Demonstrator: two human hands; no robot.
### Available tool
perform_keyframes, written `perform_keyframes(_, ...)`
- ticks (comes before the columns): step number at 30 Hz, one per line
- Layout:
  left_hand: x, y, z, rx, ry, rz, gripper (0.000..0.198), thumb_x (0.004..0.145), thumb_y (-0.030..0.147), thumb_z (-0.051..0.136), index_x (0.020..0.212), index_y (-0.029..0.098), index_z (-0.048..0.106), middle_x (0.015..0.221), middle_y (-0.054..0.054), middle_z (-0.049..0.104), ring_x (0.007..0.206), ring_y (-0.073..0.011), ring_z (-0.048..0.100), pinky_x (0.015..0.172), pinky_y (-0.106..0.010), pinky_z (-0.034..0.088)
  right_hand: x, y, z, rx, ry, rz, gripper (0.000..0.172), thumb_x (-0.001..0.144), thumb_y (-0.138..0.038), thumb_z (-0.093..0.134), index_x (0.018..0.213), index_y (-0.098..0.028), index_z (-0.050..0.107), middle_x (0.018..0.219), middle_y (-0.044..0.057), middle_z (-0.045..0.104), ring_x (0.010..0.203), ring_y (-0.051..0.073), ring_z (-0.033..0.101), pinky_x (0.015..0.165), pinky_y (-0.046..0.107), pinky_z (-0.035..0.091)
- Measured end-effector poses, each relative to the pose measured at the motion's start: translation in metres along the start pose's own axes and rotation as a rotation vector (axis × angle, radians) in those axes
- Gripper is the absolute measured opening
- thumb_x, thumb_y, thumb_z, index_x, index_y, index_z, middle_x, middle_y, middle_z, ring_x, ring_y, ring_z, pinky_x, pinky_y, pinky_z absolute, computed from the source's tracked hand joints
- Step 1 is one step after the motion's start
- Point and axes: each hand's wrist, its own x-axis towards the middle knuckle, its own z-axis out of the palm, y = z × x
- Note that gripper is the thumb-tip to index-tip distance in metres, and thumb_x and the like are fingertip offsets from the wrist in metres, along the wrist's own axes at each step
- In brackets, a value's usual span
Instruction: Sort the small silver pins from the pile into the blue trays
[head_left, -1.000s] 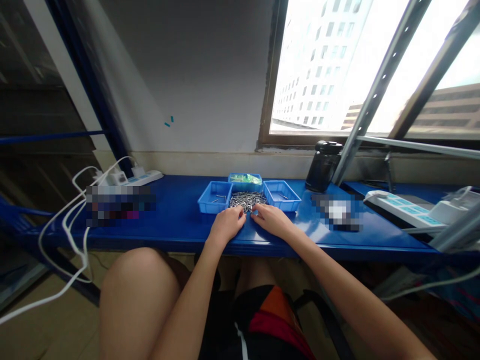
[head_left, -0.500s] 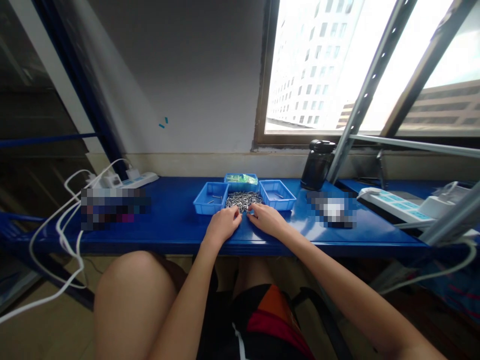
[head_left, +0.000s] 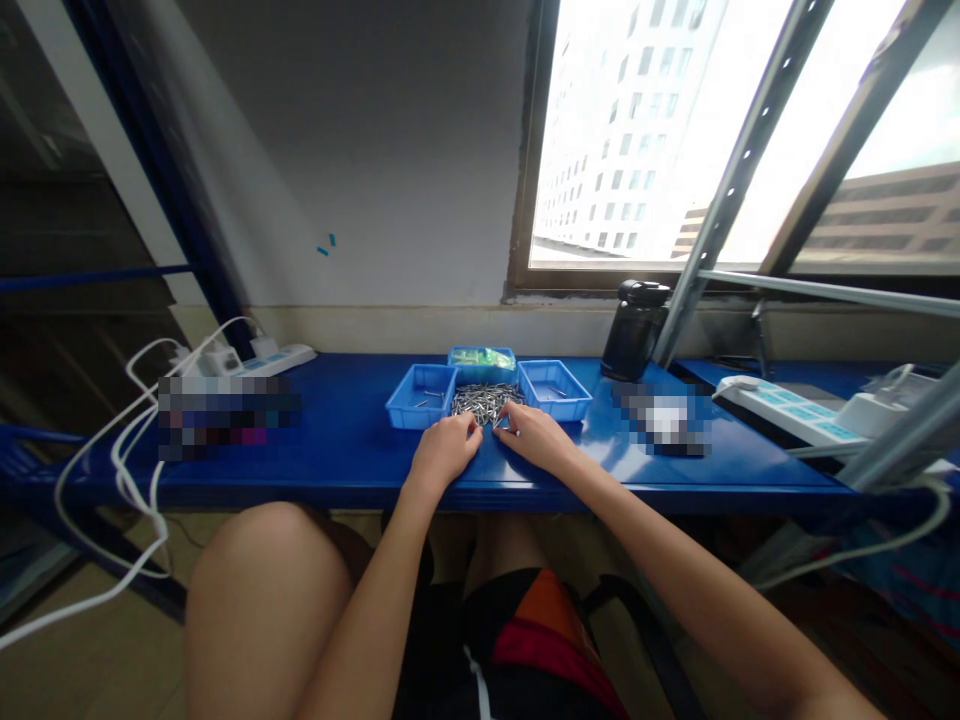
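Blue table (head_left: 337, 440) beneath metal pile (head_left: 486, 400)

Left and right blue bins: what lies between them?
The head view shows a heap of metal pieces between the left bin and right bin, with the left hand and right hand at its near edge.

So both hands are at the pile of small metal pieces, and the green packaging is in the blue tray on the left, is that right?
Not quite: the head view shows the green packaging in the rear blue tray, behind the metal pieces. The left hand and right hand are indeed at that pile.
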Motion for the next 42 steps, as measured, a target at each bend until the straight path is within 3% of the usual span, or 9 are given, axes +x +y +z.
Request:
perform_keyframes(9,-0.001,0.006,0.000,0.118,-0.012,-0.121,0.035,0.087,0.037,0.039,0.113,0.018,0.052,0.093,-0.012,0.067,0.086,-0.0256,0.064,0.073,-0.033,0.046,0.002,0.007,0.007,0.033,0.034,0.003,0.018,0.081,-0.023,0.052,0.098,-0.019,0.053,0.090,0.004,0.065,0.083,0.017,0.060,0.070,0.023,0.038)
perform_keyframes(22,-0.001,0.003,0.001,0.117,0.004,-0.121,0.025,0.086,0.031,0.040,0.102,0.019,0.056,0.089,-0.010,0.067,0.082,-0.0240,0.064,0.071,-0.031,0.046,0.001,0.008,0.006,0.005,0.045,-0.015,0.017,0.081,-0.018,0.048,0.097,-0.019,0.053,0.092,0.004,0.065,0.083,0.018,0.060,0.070,0.024,0.039)
perform_keyframes(27,0.000,-0.001,0.004,0.040,0.031,-0.052,0.018,0.085,0.025,0.041,0.090,0.019,0.057,0.094,-0.008,0.066,0.084,-0.0208,0.062,0.072,-0.027,0.044,0.001,0.006,0.005,0.002,0.048,-0.028,0.015,0.081,-0.017,0.047,0.094,-0.019,0.054,0.092,0.005,0.064,0.084,0.017,0.060,0.071,0.023,0.039)
perform_keyframes(33,0.002,-0.003,0.004,-0.026,0.046,0.023,0.017,0.084,0.019,0.041,0.088,0.019,0.057,0.094,-0.006,0.063,0.086,-0.0176,0.060,0.074,-0.025,0.044,0.000,0.005,0.004,-0.009,0.036,-0.031,0.015,0.081,-0.019,0.048,0.095,-0.019,0.054,0.091,0.004,0.065,0.081,0.017,0.060,0.069,0.023,0.038)
perform_keyframes(37,0.000,0.000,0.002,0.009,0.059,-0.007,0.016,0.085,0.020,0.042,0.090,0.019,0.057,0.097,-0.006,0.062,0.088,-0.0184,0.060,0.075,-0.025,0.044,-0.001,0.002,0.002,-0.005,0.028,-0.034,0.016,0.082,-0.020,0.048,0.096,-0.019,0.055,0.091,0.004,0.065,0.080,0.016,0.059,0.069,0.023,0.038)
perform_keyframes(42,-0.006,0.008,0.001,0.120,0.097,-0.174,0.024,0.089,0.025,0.036,0.098,0.016,0.056,0.100,-0.011,0.061,0.083,-0.0204,0.063,0.070,-0.027,0.047,-0.002,0.000,-0.001,-0.010,0.011,-0.041,0.015,0.083,-0.020,0.046,0.095,-0.018,0.055,0.089,0.004,0.064,0.079,0.016,0.059,0.068,0.023,0.038)
